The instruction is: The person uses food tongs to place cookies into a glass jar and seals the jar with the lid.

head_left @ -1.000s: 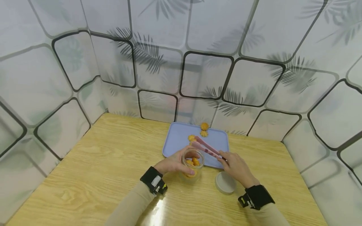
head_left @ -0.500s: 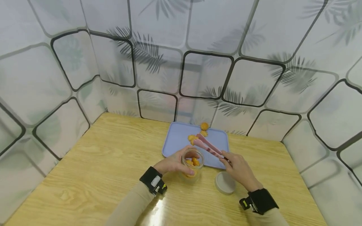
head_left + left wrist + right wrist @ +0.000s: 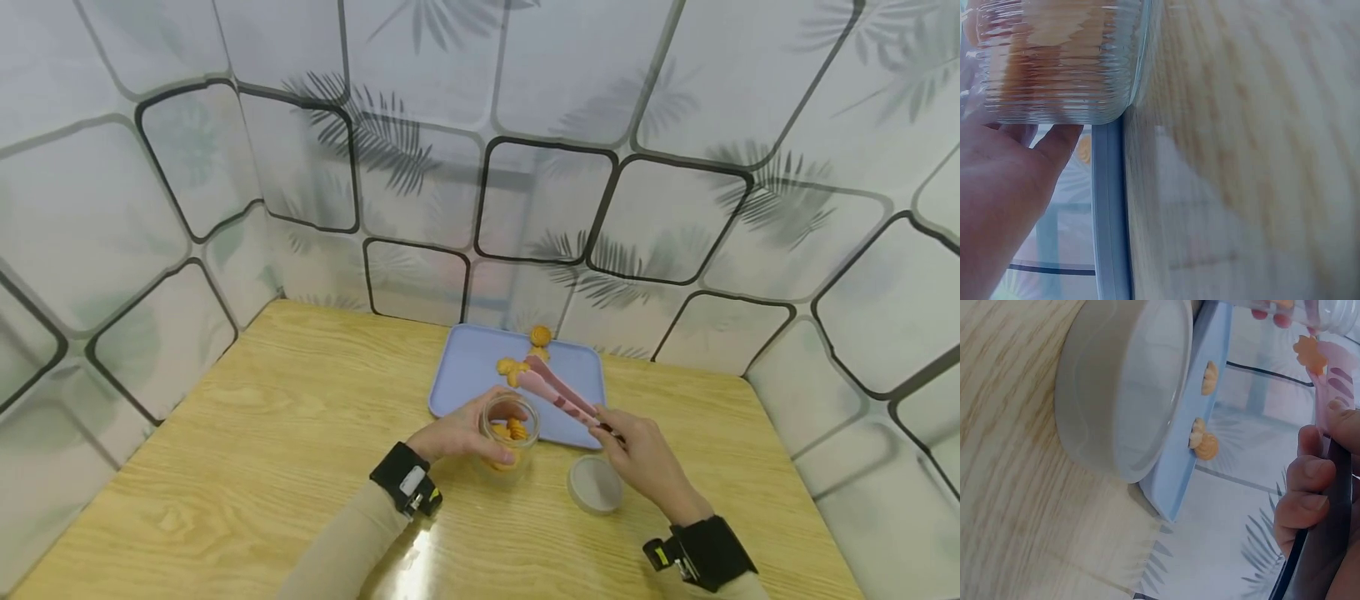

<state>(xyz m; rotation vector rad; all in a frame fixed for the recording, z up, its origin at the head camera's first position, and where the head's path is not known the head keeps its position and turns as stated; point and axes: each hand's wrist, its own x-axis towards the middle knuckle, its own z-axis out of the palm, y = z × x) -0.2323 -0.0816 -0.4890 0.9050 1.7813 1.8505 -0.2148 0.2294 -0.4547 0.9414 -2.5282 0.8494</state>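
My left hand [image 3: 461,432] grips a clear glass jar [image 3: 525,454] that stands open at the tray's near edge, with several cookies [image 3: 516,429] inside. In the left wrist view the ribbed jar wall [image 3: 1060,69] rises beside the thumb side of the hand. My right hand [image 3: 641,450] holds pink tongs [image 3: 558,393] by their dark handle. Between the tong tips sits a flower-shaped cookie [image 3: 1310,354], lifted above the blue tray [image 3: 468,358]. Other cookies lie on the tray, one of them a round swirled cookie [image 3: 540,336] at its back edge.
A pale grey round lid [image 3: 595,483] lies on the wooden table [image 3: 285,433], to the right of the jar and in front of the tray. Patterned curtain-like sheeting [image 3: 420,192] encloses the table's back and sides.
The tongs have taken a cookie between their tips and risen from the tray. My right hand has shifted slightly right and toward me. My left hand and the jar have stayed put.
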